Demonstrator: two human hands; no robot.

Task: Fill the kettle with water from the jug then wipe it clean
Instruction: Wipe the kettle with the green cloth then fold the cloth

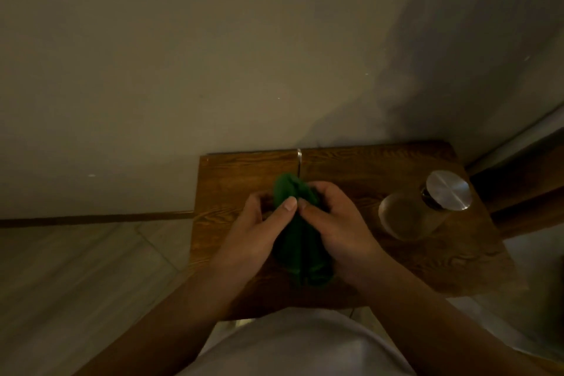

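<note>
I get 1 view (head-worn, wide-angle), looking steeply down, close over the small brown wooden table [381,168] against the wall.

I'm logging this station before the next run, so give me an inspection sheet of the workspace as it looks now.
Surface: small brown wood-grain table, set in a wall corner.
Job's things: clear glass jug with round metal lid at the right; kettle mostly hidden, only a thin metal piece shows.
Clutter: nothing seen.
Hands: left hand and right hand both grip a crumpled green cloth.
Cables: nothing seen.
Surroundings: plain beige wall, pale tiled floor.
</note>
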